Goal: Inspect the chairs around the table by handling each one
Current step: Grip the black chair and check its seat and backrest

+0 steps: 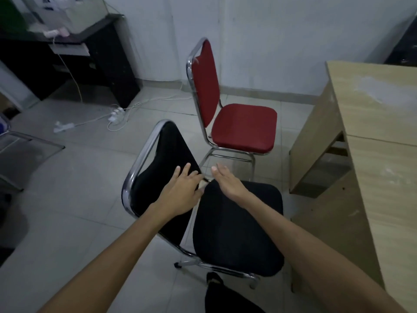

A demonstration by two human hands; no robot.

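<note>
A black padded chair (pixel 237 224) with a chrome frame stands right below me, its back to the left. My left hand (pixel 182 190) lies flat, fingers spread, on the backrest's lower right edge. My right hand (pixel 228 181) is stretched out open over the rear of the seat, near where seat and back meet; I cannot tell if it touches. Beyond stands a red padded chair (pixel 243 127) with the same chrome frame, untouched. The light wooden table (pixel 379 141) fills the right side.
A dark desk (pixel 67 55) stands at the back left against the white wall. White cables and a power strip (pixel 116 115) trail over the tiled floor. A metal frame (pixel 27 143) pokes in at the left edge. My foot (pixel 214 279) is under the black chair.
</note>
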